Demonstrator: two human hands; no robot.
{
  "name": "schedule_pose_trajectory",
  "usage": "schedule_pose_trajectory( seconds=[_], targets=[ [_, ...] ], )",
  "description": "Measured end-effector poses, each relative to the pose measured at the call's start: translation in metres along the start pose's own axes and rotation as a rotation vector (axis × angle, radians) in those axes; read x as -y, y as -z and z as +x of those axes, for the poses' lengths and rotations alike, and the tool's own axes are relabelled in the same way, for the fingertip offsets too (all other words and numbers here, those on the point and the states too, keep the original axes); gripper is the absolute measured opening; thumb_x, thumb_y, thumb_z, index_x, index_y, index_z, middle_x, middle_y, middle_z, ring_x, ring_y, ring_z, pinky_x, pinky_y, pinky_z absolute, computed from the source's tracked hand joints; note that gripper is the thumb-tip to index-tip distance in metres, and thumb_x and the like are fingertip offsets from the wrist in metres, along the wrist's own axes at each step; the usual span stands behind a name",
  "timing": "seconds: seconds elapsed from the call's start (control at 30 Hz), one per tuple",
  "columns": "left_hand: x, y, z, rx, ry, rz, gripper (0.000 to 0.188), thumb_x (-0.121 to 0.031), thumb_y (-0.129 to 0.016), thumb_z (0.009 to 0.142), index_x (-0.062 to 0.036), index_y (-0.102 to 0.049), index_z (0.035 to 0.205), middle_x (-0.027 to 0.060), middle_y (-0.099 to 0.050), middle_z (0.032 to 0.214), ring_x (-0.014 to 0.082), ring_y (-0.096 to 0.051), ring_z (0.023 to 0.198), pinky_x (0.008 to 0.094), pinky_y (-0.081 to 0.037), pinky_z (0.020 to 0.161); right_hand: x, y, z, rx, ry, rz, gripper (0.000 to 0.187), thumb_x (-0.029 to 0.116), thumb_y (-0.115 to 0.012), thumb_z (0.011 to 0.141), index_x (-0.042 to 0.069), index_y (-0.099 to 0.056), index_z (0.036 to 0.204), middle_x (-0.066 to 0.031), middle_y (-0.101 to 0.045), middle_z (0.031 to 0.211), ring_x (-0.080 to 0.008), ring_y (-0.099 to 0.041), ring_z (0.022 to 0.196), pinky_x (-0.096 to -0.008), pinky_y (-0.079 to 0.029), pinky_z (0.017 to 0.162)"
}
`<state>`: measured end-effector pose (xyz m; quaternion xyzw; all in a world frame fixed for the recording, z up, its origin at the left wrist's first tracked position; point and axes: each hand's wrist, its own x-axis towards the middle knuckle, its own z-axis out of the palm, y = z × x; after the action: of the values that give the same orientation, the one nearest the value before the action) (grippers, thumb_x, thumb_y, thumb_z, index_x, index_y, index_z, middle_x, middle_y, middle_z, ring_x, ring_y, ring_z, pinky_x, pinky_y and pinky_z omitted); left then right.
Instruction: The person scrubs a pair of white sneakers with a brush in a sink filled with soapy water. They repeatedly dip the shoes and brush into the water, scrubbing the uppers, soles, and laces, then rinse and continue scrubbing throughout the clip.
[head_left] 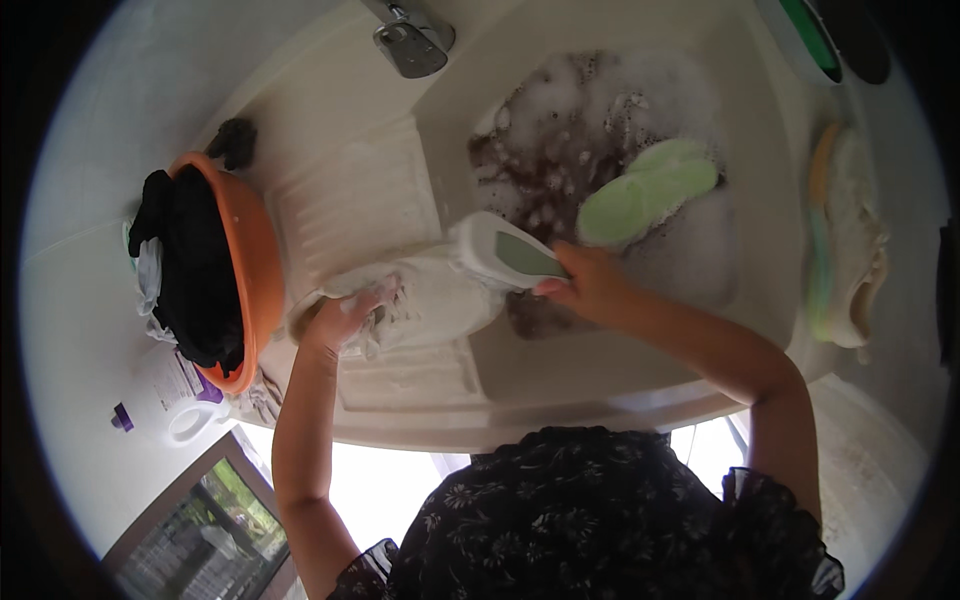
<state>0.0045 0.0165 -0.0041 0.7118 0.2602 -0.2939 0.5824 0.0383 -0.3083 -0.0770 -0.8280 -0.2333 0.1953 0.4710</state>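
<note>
Off-white, the shoe (pixel 445 295) lies over the ribbed drainboard (pixel 350 195) at the basin's (pixel 765 170) edge, one end gripped by the left hand (pixel 350 315), while the right hand (pixel 592 282), elbow bent outward, holds a brush (pixel 495 248) against the other.

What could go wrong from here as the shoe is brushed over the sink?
The pale shoe, held in the left hand, reaches past the ribbed board toward the soapy water; it might slip in. The brush, held by its handle end in the right hand, could skid off the shoe. The second shoe, on the sink's right rim near the right elbow, might be knocked off.
</note>
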Motion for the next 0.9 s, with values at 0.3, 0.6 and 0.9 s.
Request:
schedule_pose_trajectory(
  seconds=[0.3, 0.6, 0.9],
  targets=[
    [0.003, 0.002, 0.002, 0.033, 0.003, 0.033, 0.033, -0.015, -0.053, 0.083, 0.0015, -0.055, 0.111, 0.006, -0.059, 0.107, 0.0141, -0.055, 0.098, 0.0241, -0.041, 0.086, 0.001, 0.004, -0.002, -0.063, 0.118, -0.095, 0.047, 0.05, -0.056, 0.077, 0.003, -0.049, 0.079, -0.0117, -0.055, 0.058, -0.0323, -0.057, 0.053, -0.0391, -0.044, 0.049],
    [-0.001, 0.004, 0.001, 0.062, -0.016, 0.166, 0.036, -0.026, -0.053, 0.084, -0.0027, -0.058, 0.111, 0.0034, -0.06, 0.108, 0.0124, -0.053, 0.102, 0.0224, -0.039, 0.084, 0.007, 0.009, -0.002, 0.013, 0.018, -0.101, 0.046, 0.05, -0.058, 0.076, 0.005, -0.048, 0.076, -0.0129, -0.056, 0.062, -0.0312, -0.058, 0.056, -0.0381, -0.045, 0.049],
    [0.008, 0.01, 0.003, 0.054, 0.08, 0.215, 0.04, -0.029, -0.049, 0.085, -0.0016, -0.057, 0.112, 0.0033, -0.058, 0.112, 0.0115, -0.051, 0.105, 0.022, -0.037, 0.088, 0.025, 0.032, -0.001, 0.045, 0.24, -0.362, 0.05, 0.053, -0.059, 0.072, 0.005, -0.048, 0.072, -0.0104, -0.056, 0.058, -0.0281, -0.058, 0.053, -0.0359, -0.046, 0.049]
  ],
)
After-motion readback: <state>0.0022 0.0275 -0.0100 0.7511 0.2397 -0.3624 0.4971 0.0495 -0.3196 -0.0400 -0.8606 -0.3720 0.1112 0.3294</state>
